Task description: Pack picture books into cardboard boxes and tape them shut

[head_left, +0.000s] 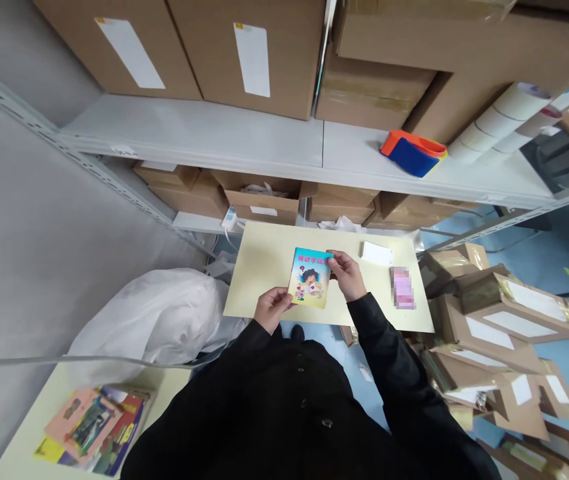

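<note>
Our left hand and right hand pinch the booklet at opposite corners; near the tabletop's far right corner lies, perhaps, a box.

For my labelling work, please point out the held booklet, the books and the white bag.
Booklet [310, 279], head view: middle of its illustrated cover.
Books [87, 425], head view: top one's cover.
White bag [152, 320], head view: bulging side.

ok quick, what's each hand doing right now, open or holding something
Left hand: closed, pinching the booklet at its lower left corner.
Right hand: closed, holding the same booklet near its upper right corner.
</note>
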### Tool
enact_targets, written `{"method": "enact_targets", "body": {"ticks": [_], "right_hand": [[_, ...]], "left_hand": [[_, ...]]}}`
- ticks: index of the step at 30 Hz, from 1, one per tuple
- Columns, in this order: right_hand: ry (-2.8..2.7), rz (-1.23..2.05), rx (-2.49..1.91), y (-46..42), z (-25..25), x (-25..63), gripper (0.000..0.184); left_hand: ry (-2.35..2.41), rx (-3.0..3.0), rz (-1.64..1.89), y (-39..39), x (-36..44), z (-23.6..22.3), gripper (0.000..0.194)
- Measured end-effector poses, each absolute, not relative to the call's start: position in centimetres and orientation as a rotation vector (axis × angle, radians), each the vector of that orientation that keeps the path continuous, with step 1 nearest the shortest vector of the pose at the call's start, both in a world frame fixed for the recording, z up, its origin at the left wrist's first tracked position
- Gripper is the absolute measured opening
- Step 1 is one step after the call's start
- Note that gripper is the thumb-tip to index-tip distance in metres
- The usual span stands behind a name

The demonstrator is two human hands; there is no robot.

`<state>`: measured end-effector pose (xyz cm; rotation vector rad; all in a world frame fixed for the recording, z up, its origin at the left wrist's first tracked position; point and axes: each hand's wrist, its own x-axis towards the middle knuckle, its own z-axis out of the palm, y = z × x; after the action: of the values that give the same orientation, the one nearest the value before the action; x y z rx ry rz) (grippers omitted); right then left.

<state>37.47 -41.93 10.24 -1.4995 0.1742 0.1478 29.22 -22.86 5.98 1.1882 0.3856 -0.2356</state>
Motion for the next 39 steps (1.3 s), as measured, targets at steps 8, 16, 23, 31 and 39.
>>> {"method": "enact_targets", "body": {"ticks": [8, 16, 23, 31, 39], "right_hand": [[0.223, 0.056, -1.494, -41.8, 10.1, 37.8, 0.039], [0.120, 0.099, -1.404, -43.9, 10.4, 38.4, 0.034], [-0.121, 0.346, -1.345, -44.8, 11.4, 39.5, 0.056], [-0.022, 0.312, -1.253, -46.4, 10.6, 41.0, 0.035], [0.143, 0.249, -1.280, -47.3, 11.1, 41.9, 0.034]], "left_hand": [[0.429, 1.081, -0.276, -22.3, 30.8, 6.7, 0.045], [0.443, 0.964, -0.269, -24.1, 30.7, 7.5, 0.046], [0.504, 0.823, -0.392, -27.3, 30.9, 8.6, 0.052], [0.261, 0.844, -0.467, -28.2, 30.8, 9.2, 0.073], [0.404, 1.326, -0.171, -28.2, 31.6, 8.6, 0.058]]}}
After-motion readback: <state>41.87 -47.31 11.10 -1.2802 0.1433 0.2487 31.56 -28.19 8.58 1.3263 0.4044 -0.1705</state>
